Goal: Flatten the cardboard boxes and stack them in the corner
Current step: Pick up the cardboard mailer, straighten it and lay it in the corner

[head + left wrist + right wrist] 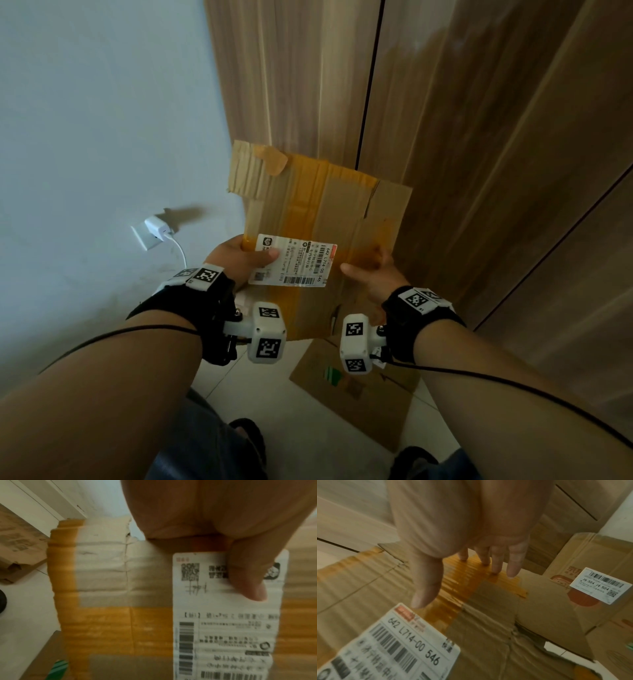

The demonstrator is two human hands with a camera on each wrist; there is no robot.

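A flattened cardboard box point(325, 219) with yellow tape and a white shipping label point(294, 263) is held up in front of the wooden doors. My left hand point(243, 257) grips its left edge, thumb pressed on the label point(223, 622) and fingers hidden behind the card. My right hand point(373, 270) lies on the right part of the box with straight fingers point(496, 563) touching the taped cardboard point(471, 595) and the thumb spread apart. A second flattened box point(359, 394) lies on the floor below.
Wooden wardrobe doors point(479, 137) stand behind the box, a pale wall point(102, 137) to the left with a socket and white charger point(156, 229). Another box with a white label point(600, 585) sits to the right. My feet point(250, 442) stand on the tiled floor.
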